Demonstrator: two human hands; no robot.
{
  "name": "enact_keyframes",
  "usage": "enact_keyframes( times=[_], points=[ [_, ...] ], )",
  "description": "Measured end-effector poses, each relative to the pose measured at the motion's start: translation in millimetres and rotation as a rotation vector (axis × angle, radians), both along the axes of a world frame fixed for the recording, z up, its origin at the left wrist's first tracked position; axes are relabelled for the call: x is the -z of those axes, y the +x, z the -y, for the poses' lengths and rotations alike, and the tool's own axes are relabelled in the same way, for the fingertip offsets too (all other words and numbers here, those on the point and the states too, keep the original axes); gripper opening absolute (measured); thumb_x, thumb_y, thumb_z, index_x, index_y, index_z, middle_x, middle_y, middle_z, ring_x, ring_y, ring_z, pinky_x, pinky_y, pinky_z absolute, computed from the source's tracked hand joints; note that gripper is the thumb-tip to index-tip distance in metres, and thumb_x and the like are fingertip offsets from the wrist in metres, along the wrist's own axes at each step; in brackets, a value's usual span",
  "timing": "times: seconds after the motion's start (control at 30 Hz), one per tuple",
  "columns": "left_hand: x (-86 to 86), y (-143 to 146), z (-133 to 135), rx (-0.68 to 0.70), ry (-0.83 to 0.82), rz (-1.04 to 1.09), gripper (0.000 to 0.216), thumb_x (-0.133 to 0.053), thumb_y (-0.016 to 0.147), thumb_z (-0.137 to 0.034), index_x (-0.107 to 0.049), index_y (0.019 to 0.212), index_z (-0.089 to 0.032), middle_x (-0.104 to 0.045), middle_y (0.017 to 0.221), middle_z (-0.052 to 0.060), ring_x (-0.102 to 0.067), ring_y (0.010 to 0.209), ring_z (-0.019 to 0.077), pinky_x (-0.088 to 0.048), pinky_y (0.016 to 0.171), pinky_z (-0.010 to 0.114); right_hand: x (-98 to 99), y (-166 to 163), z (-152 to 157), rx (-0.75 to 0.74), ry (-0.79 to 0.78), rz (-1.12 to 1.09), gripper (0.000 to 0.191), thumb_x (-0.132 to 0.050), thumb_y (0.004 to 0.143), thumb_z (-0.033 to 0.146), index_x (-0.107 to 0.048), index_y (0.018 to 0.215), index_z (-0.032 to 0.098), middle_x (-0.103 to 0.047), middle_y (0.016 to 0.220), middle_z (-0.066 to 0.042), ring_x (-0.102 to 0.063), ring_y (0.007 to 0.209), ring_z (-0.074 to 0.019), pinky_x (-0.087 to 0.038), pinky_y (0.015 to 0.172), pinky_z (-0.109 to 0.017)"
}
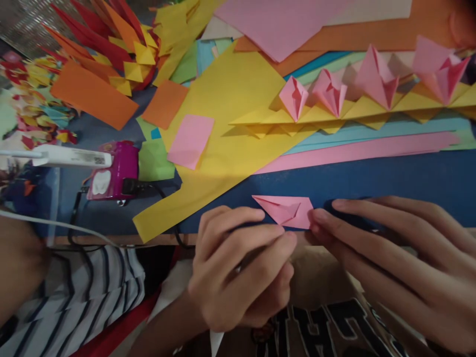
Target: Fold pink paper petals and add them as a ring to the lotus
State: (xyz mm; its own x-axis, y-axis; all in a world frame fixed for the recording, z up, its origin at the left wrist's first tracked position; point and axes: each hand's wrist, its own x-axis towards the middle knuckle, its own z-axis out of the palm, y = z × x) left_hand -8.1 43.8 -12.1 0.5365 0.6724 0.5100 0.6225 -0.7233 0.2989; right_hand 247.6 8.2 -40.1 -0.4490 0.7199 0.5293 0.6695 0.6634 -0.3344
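A small folded piece of pink paper (288, 209) lies at the front edge of the blue table, its long point aimed left. My left hand (245, 263) is curled at its lower left, fingertips touching the fold. At the right end, the thumb and index finger of my right hand (401, 258) pinch the paper's corner while the other fingers stretch out. Behind it, several folded pink paper pieces (375, 82) stand in a row along a yellow zigzag paper strip (357, 111).
A purple power adapter (126, 166) with a white plug and cables sits left. Yellow paper (223, 99), orange rectangles (94, 94) and a pink rectangle (191, 140) lie around. A red, orange and yellow paper model (122, 49) stands far left. Another person's striped clothing (92, 292) shows lower left.
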Motion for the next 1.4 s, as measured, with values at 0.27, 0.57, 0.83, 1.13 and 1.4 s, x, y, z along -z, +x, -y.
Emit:
enact_keyframes(
  times=[0.27,0.57,0.83,1.13,1.4],
  points=[
    [-24.8,17,-48,0.209,-0.253,-0.300,0.039,-0.055,0.105,-0.007,-0.068,0.140,-0.017,-0.071,0.130,0.008,-0.065,0.118,0.0213,-0.058,0.102,0.035,-1.2,4,-13,-0.095,0.049,0.073,0.023,-0.064,0.096,0.004,-0.078,0.114,0.012,-0.079,0.134,-0.007,-0.070,0.122,-0.0405,-0.053,0.099,-0.059],
    [-28.5,14,-51,0.237,-0.359,-0.294,0.036,-0.051,0.104,-0.007,-0.066,0.135,-0.021,-0.068,0.130,0.005,-0.066,0.118,0.0194,-0.057,0.104,0.033,-9.6,-18,-14,0.123,0.023,-0.007,0.009,-0.082,0.091,0.013,-0.080,0.099,0.016,-0.085,0.109,-0.005,-0.076,0.104,-0.0342,-0.055,0.087,-0.051],
    [-27.6,13,-50,0.232,-0.468,-0.271,0.024,-0.057,0.104,-0.008,-0.067,0.123,-0.019,-0.063,0.131,0.004,-0.058,0.120,0.0199,-0.051,0.103,0.032,-9.8,-28,-14,0.264,-0.080,-0.095,0.016,-0.083,0.093,0.014,-0.077,0.108,0.014,-0.080,0.114,-0.009,-0.073,0.106,-0.0300,-0.055,0.090,-0.047],
    [-27.4,12,-61,0.253,-0.546,-0.136,0.011,-0.058,0.110,-0.017,-0.068,0.109,-0.019,-0.069,0.115,-0.001,-0.065,0.109,0.0114,-0.048,0.096,0.025,-18.0,-27,-19,0.238,-0.120,-0.095,0.009,-0.075,0.100,0.016,-0.076,0.107,0.021,-0.078,0.110,-0.004,-0.068,0.096,-0.0237,-0.053,0.084,-0.043],
    [-30.9,16,-73,0.278,-0.572,-0.187,0.006,-0.066,0.104,-0.016,-0.070,0.105,-0.020,-0.071,0.099,-0.005,-0.065,0.092,0.0099,-0.047,0.081,0.024,-20.9,-24,-23,0.235,-0.198,-0.059,0.009,-0.067,0.105,0.018,-0.075,0.104,0.022,-0.076,0.104,-0.002,-0.065,0.088,-0.0202,-0.049,0.082,-0.043]
  ],
)
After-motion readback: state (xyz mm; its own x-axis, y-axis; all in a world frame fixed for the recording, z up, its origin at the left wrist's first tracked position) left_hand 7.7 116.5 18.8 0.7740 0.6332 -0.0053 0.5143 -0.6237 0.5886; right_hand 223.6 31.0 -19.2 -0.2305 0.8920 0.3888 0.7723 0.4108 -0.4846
